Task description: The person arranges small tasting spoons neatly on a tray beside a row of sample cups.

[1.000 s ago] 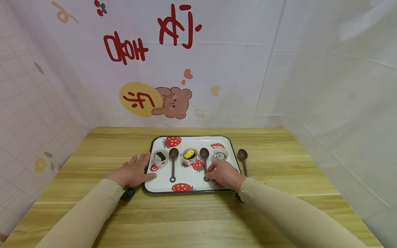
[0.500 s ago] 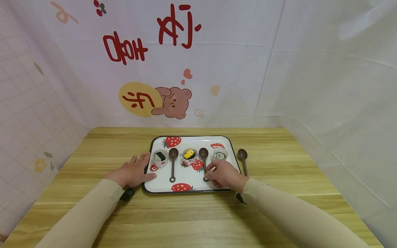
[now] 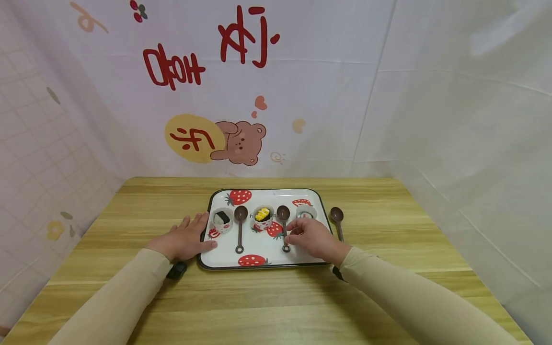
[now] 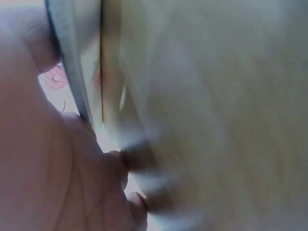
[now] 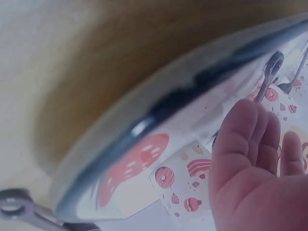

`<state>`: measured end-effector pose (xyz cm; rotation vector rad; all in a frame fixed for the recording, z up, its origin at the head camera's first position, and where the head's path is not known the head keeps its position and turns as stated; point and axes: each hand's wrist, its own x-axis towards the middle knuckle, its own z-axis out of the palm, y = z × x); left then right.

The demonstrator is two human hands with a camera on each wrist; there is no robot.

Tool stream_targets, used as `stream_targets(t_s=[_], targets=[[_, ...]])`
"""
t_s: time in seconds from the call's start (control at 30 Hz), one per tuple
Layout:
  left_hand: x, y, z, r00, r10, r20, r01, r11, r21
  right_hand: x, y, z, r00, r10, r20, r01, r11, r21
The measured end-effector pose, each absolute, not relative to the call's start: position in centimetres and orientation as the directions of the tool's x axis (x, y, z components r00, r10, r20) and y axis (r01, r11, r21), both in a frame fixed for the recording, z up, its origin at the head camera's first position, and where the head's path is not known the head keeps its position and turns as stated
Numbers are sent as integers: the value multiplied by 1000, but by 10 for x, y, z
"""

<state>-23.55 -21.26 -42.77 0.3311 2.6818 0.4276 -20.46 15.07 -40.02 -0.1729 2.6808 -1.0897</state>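
A white strawberry-print tray (image 3: 264, 244) lies on the table. My left hand (image 3: 184, 240) rests with spread fingers on its left edge, thumb over the rim. Beside the handle of a brown spoon (image 3: 283, 212) is my right hand (image 3: 314, 238), its fingers loosely bent; the handle's ring end shows uncovered, close to the fingertips in the right wrist view. Another brown spoon (image 3: 240, 213) lies further left on the tray. Three paper cups hold a rice ball (image 3: 221, 218), a yellow-topped sushi (image 3: 262, 214) and a sushi roll (image 3: 305, 215), the last partly hidden by my right hand.
A third brown spoon (image 3: 337, 214) lies on the wooden table (image 3: 258, 306) just right of the tray, its handle end hidden behind my right arm. Behind the table hangs a printed white cloth (image 3: 327, 96).
My right hand has come off the handle end of the spoon on the tray and shifted slightly up and right, uncovering its ring. The left hand stays put.
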Motion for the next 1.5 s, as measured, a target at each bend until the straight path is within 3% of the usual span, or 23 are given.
stream_targets(t_s=[0.6, 1.1, 1.5], targets=[[-231, -209, -421, -890, 287, -355, 176, 933, 314, -204, 163, -399, -967, -239, 94, -247, 767, -592], [-232, -209, -420, -889, 285, -360, 171, 933, 315, -206, 184, -396, -966, -161, 204, -254, 753, -608], [-232, -209, -420, -889, 289, -357, 175, 932, 319, -209, 214, -398, -952, -173, 252, -280, 826, -490]])
